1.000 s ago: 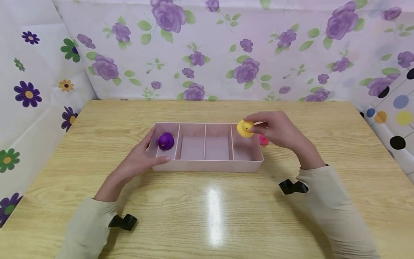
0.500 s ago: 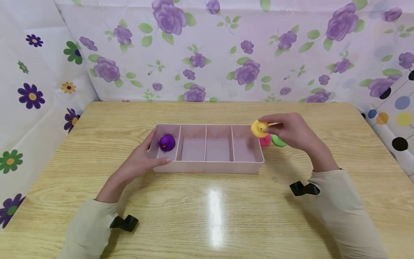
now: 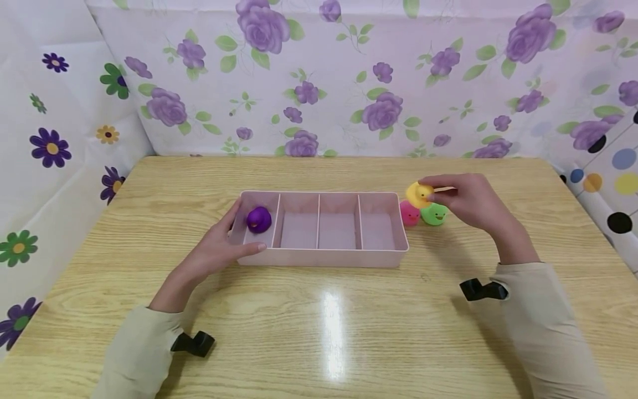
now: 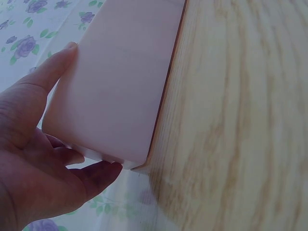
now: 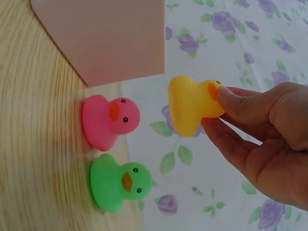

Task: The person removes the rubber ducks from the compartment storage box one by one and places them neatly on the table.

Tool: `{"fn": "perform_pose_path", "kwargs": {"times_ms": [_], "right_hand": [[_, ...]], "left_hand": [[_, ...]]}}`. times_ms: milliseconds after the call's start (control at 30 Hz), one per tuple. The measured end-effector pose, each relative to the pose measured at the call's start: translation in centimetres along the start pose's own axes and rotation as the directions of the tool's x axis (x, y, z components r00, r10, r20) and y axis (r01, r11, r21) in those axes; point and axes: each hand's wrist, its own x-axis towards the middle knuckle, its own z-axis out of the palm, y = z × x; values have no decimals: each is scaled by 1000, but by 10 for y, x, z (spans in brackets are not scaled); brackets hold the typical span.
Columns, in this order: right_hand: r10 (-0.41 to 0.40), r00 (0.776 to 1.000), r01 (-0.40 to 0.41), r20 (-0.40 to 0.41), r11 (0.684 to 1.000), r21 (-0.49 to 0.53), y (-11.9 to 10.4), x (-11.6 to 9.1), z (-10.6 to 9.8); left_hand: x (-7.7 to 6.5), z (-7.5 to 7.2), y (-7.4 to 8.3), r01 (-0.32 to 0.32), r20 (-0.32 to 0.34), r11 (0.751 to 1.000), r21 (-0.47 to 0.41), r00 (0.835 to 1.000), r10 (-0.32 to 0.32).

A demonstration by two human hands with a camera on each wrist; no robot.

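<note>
My right hand (image 3: 466, 200) pinches a yellow rubber duck (image 5: 190, 105) by its head between thumb and fingers, holding it up off the table. Below it, a pink rubber duck (image 5: 109, 122) and a green rubber duck (image 5: 118, 185) sit side by side on the table, just right of the box. My left hand (image 3: 214, 244) grips the left end of a pale pink box (image 3: 319, 257), thumb along the front wall and fingers at the end wall. That box has several compartments in a row. In the leftmost one sits a purple rubber duck (image 3: 258, 220).
The box stands on a light wooden table (image 3: 279, 327). A floral sheet (image 3: 339, 72) hangs behind the table's back edge, with patterned sheets on both sides. Black wrist mounts (image 3: 193, 343) sit at both sleeve cuffs.
My right hand has carried the yellow duck rightward from over the rightmost compartment to above the pink and green ducks. The green duck has come into view. My left hand stays on the box.
</note>
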Motion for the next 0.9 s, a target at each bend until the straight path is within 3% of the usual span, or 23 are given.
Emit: {"fn": "perform_pose_path", "kwargs": {"times_ms": [367,700,900], "right_hand": [[32,999,-32,-1,999,-13,18,-5,-6],[137,989,-135,48,990,-33,33,-9,-10],[147,989,-145,36,988,-54,43,-12,-13]], "left_hand": [[0,0,-2,-9,1,1000,-14,1000,9],[0,1,-2,-3,0,1000,-19,1000,3],[1,0,-2,-11,-3,1000,-8,1000,11]]}}
